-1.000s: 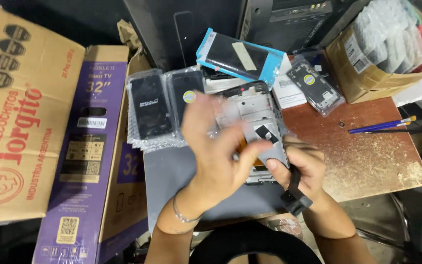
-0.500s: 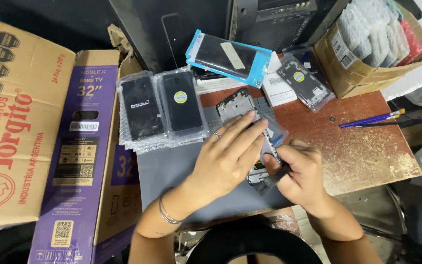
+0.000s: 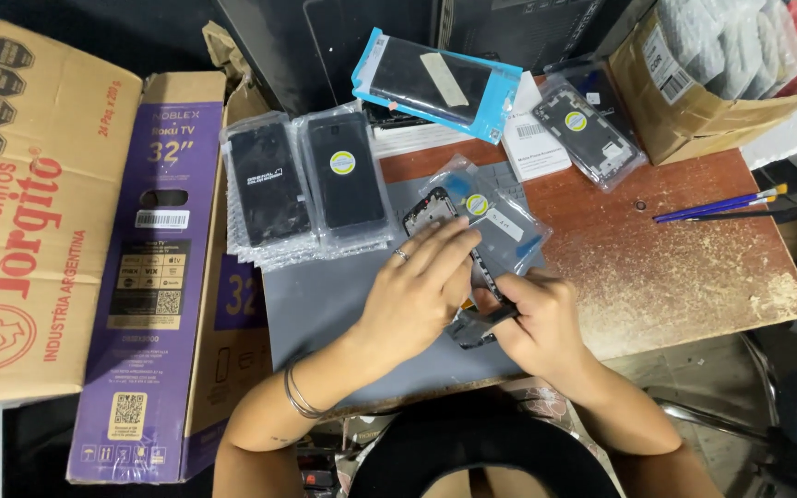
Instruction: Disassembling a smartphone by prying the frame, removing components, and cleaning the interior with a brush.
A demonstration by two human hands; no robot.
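Two hands [image 3: 417, 295] [image 3: 537, 323], one phone frame [image 3: 472, 323]

Seen from above at centre frame: left hand [image 3: 417, 295], a ring on one finger, laid flat over a dark phone frame [image 3: 435, 217] in a clear plastic sleeve [image 3: 500, 226] on a grey mat [image 3: 315, 304], right hand [image 3: 537, 323] just beside it, pinching a small dark part [image 3: 477, 327]. Upper centre-left, two bagged black phone screens [image 3: 306, 184] side by side; above them a blue-edged package [image 3: 435, 83]; at far right on the worn reddish table [image 3: 675, 267], blue pens [image 3: 721, 205]. Along the left edge, a purple television carton [image 3: 154, 277] beside a brown cardboard box [image 3: 20, 203].
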